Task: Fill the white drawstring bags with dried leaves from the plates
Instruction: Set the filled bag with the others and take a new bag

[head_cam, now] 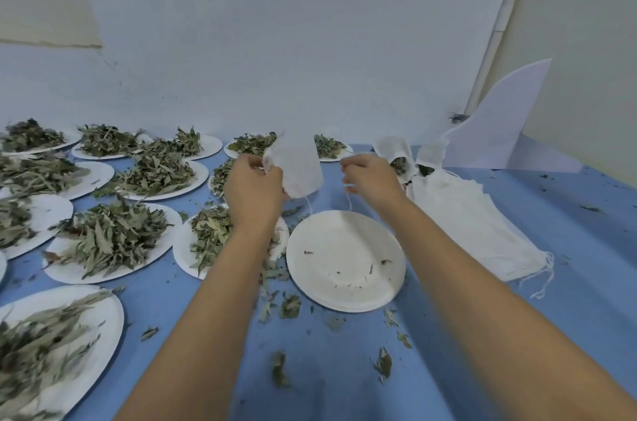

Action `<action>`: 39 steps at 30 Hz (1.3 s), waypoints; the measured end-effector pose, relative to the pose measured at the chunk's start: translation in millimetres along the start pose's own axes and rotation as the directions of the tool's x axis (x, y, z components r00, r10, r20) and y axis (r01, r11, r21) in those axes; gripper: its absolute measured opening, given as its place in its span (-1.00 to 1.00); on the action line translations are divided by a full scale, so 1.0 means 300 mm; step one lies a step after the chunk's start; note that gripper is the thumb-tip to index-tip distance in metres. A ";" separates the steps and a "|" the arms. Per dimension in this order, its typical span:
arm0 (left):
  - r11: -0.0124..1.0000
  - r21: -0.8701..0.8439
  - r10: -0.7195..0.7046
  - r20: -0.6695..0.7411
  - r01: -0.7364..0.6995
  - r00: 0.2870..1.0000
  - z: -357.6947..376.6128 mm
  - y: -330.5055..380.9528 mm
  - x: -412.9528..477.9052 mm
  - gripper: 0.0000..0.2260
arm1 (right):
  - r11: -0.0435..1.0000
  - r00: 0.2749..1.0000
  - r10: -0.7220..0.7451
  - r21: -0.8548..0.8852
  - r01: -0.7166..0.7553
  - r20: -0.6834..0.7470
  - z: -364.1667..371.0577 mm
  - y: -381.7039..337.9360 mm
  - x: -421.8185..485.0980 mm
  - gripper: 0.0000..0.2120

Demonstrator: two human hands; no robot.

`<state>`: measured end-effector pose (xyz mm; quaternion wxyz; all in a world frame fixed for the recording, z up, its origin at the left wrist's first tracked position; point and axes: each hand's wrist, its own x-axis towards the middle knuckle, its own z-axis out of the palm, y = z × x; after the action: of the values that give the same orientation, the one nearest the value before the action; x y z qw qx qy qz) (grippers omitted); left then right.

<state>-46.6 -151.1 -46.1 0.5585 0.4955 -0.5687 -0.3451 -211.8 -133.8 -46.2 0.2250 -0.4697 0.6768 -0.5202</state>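
**Item:** white drawstring bag [300, 165], one, held aloft.
**Left hand** [253, 193]: fingers curled, pinching the bag's left edge. The bag rises up and rightward from this grip, long axis roughly upright.
**Right hand** [370, 179]: fingertips closed, apparently on a thin drawstring [349, 201] trailing below it.
**Relation:** the bag lies just left of the right-hand grip, between both hands, with the left hand nearer.
**Beneath:** leaf plate [210, 234] under the left wrist; empty plate [344, 258] below the right hand.

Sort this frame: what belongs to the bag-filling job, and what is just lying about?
In the job: left hand, right hand, held bag, drawstring, plates of leaves, spare bags, filled bags.
Lying about: emptied plates, curved white board, spilled leaf bits.
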 end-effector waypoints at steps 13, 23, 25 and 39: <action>0.957 -0.148 -0.260 -0.046 0.251 0.964 0.134 -0.088 0.405 -0.96 | 0.339 0.915 0.214 -0.905 0.257 0.341 0.212 0.183 0.529 -0.54; 0.928 -0.258 -0.287 -0.039 0.268 0.957 0.149 -0.096 0.407 -0.97 | 0.562 0.953 -0.134 -0.771 0.298 0.271 0.187 0.121 0.385 -0.77; 0.926 -0.271 -0.286 -0.052 0.262 0.957 0.135 -0.088 0.396 -0.97 | 0.704 0.975 -0.121 -0.677 0.215 0.184 0.179 0.121 0.332 -0.72; 0.909 -0.337 -0.306 -0.142 0.245 0.941 0.085 -0.070 0.364 -0.96 | 0.891 0.840 0.452 0.183 -0.415 -0.299 0.160 0.180 0.334 -0.87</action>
<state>-55.4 -264.4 -37.5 0.6277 0.5066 -0.3741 -0.4576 -241.1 -243.7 -94.5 0.2450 -0.1962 0.7635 -0.5644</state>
